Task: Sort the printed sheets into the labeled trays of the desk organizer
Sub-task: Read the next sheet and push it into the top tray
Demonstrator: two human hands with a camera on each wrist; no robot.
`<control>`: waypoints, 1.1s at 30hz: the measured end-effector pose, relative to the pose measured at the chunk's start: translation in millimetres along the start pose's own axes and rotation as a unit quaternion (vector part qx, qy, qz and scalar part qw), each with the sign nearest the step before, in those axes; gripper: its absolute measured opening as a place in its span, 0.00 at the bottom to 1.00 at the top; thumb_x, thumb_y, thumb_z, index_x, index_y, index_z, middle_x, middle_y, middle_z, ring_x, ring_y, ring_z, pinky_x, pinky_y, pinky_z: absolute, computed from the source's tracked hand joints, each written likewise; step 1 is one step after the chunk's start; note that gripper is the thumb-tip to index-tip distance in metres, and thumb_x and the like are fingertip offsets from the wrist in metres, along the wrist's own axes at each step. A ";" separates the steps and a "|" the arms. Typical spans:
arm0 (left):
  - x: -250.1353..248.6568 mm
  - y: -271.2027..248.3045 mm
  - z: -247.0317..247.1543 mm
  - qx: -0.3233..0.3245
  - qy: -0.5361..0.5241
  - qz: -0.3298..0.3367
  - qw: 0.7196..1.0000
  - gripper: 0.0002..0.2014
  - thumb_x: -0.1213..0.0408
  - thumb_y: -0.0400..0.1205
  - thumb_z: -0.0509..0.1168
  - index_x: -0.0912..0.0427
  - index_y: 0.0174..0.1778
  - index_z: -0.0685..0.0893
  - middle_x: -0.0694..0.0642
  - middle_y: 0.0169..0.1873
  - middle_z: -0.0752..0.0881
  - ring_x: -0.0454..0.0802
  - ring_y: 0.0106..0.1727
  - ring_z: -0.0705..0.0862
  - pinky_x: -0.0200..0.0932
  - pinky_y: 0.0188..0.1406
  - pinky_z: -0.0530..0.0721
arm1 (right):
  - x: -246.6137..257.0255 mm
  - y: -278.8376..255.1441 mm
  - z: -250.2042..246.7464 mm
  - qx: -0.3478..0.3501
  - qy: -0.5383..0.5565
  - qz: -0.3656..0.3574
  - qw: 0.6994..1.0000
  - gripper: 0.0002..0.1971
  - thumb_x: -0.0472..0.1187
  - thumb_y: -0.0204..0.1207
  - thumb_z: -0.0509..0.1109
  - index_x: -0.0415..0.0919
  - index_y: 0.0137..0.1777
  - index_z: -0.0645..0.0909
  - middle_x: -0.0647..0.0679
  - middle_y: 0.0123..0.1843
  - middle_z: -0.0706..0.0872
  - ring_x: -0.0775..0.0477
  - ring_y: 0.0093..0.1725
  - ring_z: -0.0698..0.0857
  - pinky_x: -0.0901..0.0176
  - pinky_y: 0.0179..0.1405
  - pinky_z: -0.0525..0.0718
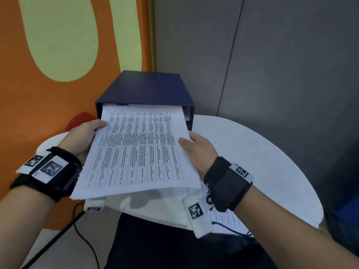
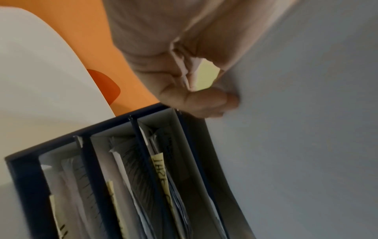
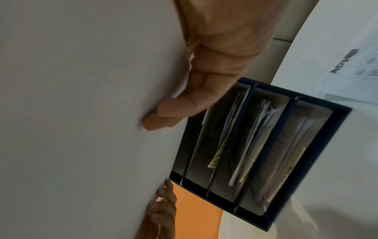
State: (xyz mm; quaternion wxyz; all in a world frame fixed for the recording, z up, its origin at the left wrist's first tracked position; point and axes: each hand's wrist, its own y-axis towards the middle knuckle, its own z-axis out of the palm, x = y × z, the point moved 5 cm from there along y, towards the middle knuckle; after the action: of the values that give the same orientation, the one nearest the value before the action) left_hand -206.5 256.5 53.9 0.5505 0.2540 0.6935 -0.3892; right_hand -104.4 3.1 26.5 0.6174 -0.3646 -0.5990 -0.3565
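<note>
A printed sheet with a dense table of text is held level between both hands, its far edge at the top slot of the dark blue desk organizer. My left hand pinches the sheet's left edge, thumb on top. My right hand pinches the right edge the same way. From below, the wrist views show the sheet's blank underside with fingers pressed against it. The organizer has several trays holding papers and yellow labels.
The organizer stands at the back of a round white table, against an orange and green wall and a grey partition. More printed sheets lie on the table under my right wrist. A black cable hangs below the table's edge.
</note>
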 end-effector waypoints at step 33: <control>-2.2 13.0 7.5 0.099 -0.222 0.017 0.970 0.25 0.58 0.84 0.65 0.64 0.75 0.75 0.60 0.58 0.91 0.48 0.43 0.93 0.37 0.40 0.90 | 16.6 77.2 30.4 -0.060 0.297 0.058 0.951 0.19 0.30 0.79 0.70 0.24 0.67 0.73 0.37 0.54 0.89 0.49 0.51 0.91 0.65 0.42 0.89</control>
State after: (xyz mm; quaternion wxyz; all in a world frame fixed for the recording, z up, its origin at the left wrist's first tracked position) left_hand -191.5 258.0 52.0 0.6692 0.2263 0.5076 -0.4933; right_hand -50.8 66.8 41.8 0.7640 -0.3130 -0.3439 -0.4472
